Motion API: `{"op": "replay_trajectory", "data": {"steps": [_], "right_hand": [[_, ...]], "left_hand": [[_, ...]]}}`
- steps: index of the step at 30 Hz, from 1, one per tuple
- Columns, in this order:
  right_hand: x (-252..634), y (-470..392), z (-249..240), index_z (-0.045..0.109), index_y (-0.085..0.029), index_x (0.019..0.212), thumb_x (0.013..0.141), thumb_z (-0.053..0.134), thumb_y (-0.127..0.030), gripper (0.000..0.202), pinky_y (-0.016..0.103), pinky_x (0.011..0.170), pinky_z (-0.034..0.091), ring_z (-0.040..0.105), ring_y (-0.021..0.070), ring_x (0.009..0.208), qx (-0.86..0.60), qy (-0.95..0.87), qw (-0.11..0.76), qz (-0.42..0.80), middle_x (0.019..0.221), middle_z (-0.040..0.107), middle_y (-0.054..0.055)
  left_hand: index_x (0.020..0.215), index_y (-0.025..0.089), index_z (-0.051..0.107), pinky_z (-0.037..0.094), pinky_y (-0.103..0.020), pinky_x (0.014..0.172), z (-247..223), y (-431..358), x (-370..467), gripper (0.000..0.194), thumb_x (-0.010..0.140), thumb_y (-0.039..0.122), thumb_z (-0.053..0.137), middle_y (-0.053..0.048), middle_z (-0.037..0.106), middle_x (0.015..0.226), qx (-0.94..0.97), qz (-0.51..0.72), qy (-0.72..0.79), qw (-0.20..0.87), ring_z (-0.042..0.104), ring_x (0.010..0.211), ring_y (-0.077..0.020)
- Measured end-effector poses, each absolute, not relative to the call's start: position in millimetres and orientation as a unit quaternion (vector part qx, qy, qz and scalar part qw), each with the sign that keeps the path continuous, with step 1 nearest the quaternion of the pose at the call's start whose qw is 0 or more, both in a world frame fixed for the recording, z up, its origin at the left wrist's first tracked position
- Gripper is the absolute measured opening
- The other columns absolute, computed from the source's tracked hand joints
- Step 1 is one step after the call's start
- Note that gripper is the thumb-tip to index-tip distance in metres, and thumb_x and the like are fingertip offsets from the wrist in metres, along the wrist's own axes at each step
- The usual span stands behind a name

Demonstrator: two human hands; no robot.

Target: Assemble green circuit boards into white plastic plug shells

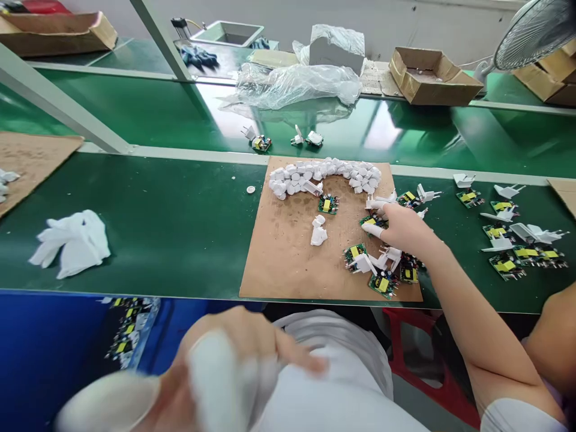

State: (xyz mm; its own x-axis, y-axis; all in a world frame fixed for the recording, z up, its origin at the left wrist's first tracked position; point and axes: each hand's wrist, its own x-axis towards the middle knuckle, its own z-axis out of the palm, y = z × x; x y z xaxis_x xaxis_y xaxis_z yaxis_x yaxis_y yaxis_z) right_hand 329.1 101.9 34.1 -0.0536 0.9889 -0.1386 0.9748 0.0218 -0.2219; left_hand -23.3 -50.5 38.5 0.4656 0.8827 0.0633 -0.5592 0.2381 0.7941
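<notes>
My right hand reaches over the cardboard sheet's right side, with white covers on its thumb and forefinger. Those two fingers close around a green circuit board with a yellow part; a white plug housing lies beside the forefinger. Low in front of my body, my left hand is smeared by motion. White covers show on some of its fingers, and whatever it may hold cannot be made out. Another circuit board lies mid-sheet, near a small white crumpled piece. Boards and plug housings cluster below my right hand.
White round caps are heaped along the back of the cardboard sheet. More boards and housings lie to the right. White gloves rest at left. Behind are plastic wrap, a carton and a fan.
</notes>
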Motion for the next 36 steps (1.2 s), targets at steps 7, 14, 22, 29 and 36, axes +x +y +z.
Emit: {"op": "replay_trajectory", "data": {"steps": [7, 14, 22, 29, 36], "right_hand": [[325, 101, 36, 0.065, -0.017, 0.105, 0.082, 0.072, -0.021, 0.025, 0.042, 0.087, 0.058, 0.074, 0.0328, 0.097, -0.696, -0.698, 0.076, 0.149, 0.103, 0.076, 0.015], [280, 29, 33, 0.055, -0.034, 0.12, 0.098, 0.066, -0.052, 0.03, 0.036, 0.088, 0.064, 0.075, 0.0229, 0.109, -0.455, -0.569, 0.472, 0.496, 0.12, 0.076, 0.005], [228, 5, 31, 0.064, -0.033, 0.133, 0.104, 0.051, -0.023, 0.033, 0.054, 0.117, 0.051, 0.06, 0.0297, 0.142, -0.45, -0.778, 0.319, 0.3, 0.148, 0.066, 0.011], [264, 109, 52, 0.073, -0.017, 0.113, 0.095, 0.052, -0.008, 0.029, 0.038, 0.089, 0.055, 0.071, 0.0312, 0.11, -0.508, -0.841, -0.02, 0.184, 0.109, 0.076, 0.014], [244, 153, 35, 0.071, -0.016, 0.111, 0.087, 0.06, 0.001, 0.031, 0.027, 0.077, 0.045, 0.07, 0.0248, 0.105, -0.431, -0.882, -0.14, 0.127, 0.113, 0.072, 0.012]], "left_hand": [[0.111, 0.02, 0.082, 0.059, -0.04, 0.086, 15, 9, 32, 0.036, 0.094, 0.05, 0.072, -0.01, 0.085, 0.098, 0.307, 0.427, 0.333, 0.782, 0.077, 0.076, -0.0231], [0.128, 0.021, 0.075, 0.058, -0.047, 0.098, -13, 3, 69, 0.055, 0.084, 0.053, 0.085, -0.015, 0.08, 0.123, 0.22, 0.377, 0.31, 0.845, 0.079, 0.102, -0.0305], [0.107, 0.02, 0.077, 0.062, -0.026, 0.063, -19, -2, 42, 0.047, 0.073, 0.046, 0.095, -0.005, 0.081, 0.085, 0.153, 0.521, 0.406, 0.735, 0.079, 0.079, -0.0225], [0.126, 0.021, 0.071, 0.069, -0.031, 0.076, -1, -7, 0, 0.047, 0.085, 0.035, 0.087, -0.009, 0.083, 0.116, 0.16, 0.506, 0.461, 0.711, 0.083, 0.084, -0.0242], [0.148, 0.02, 0.061, 0.068, -0.032, 0.087, 1, -5, 6, 0.059, 0.092, 0.028, 0.079, -0.013, 0.081, 0.124, 0.149, 0.46, 0.444, 0.754, 0.083, 0.09, -0.0234]]}}
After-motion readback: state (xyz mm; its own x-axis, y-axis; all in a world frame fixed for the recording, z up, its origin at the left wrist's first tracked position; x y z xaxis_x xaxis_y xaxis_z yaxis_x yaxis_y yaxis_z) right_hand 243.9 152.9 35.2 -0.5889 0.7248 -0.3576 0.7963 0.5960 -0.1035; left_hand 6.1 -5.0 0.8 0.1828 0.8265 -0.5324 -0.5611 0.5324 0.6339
